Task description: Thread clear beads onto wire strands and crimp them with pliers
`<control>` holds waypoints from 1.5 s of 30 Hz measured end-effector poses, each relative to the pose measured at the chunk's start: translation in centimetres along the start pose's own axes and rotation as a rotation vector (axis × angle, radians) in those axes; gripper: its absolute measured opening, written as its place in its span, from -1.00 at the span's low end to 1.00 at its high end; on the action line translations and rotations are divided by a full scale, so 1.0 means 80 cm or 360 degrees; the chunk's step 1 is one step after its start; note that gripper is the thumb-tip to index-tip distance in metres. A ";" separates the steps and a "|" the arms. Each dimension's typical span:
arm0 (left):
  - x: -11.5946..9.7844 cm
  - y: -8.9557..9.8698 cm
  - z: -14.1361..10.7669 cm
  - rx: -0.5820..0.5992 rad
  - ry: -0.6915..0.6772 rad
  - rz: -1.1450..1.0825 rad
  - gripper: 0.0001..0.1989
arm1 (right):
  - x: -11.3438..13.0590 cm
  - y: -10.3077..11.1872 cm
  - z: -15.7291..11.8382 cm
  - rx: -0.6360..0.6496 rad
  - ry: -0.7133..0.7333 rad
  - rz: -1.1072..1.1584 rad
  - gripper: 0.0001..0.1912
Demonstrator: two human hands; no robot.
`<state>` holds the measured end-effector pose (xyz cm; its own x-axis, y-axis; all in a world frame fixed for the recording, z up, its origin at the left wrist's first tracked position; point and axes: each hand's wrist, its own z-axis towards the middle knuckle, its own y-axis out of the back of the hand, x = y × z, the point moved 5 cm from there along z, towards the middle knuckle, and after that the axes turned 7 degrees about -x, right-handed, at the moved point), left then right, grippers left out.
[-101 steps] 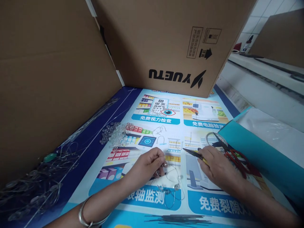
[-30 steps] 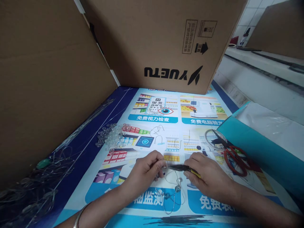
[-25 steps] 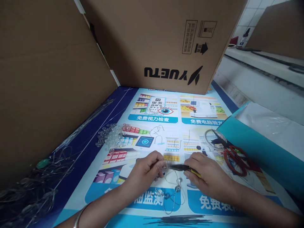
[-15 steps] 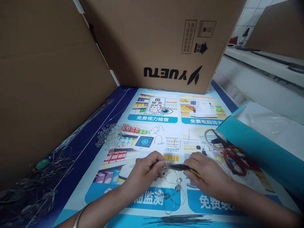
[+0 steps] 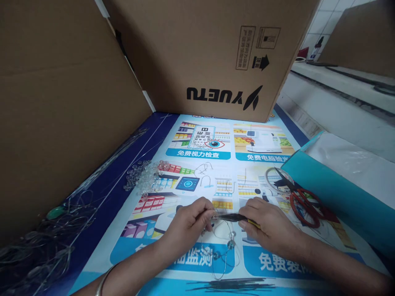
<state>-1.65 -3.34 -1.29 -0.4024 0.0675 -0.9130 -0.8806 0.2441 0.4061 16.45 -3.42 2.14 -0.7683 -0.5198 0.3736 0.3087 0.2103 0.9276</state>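
Apparently tiled wall (image 5: 328, 15) beyond printed sheet (image 5: 224, 167)

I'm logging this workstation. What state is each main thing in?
Left hand: closed, pinching beaded wire
Beaded wire: looped, partly held
Right hand: closed around pliers
Pliers: held, tips at left fingertips
Red-handled scissors: lying down, unheld
Clear beads: loose, heaped
Dark wires: loosely bundled
Printed cardboard: standing, lettering inverted
Teal box: apparently open
Bracelet: worn, left wrist

Dim lt — edges stretched, lower-L v. dark.
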 end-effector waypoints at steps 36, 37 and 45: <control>-0.002 -0.009 -0.004 -0.0027 0.0202 -0.0199 -0.82 | 0.005 0.000 -0.009 -0.0017 -0.0079 -0.0045 -0.80; -0.003 -0.010 -0.004 -0.0012 0.0208 -0.0240 -0.82 | 0.005 0.000 -0.008 -0.0017 -0.0080 -0.0046 -0.80; -0.002 -0.013 -0.003 0.0058 0.0221 -0.0461 -0.81 | 0.002 -0.004 -0.007 -0.0033 -0.0067 -0.0020 -0.81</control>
<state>-0.70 -3.87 -1.53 -0.1686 -0.1422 -0.9754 -0.9550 0.2686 0.1259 16.56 -4.04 1.94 -0.7949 -0.4868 0.3622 0.3102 0.1869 0.9321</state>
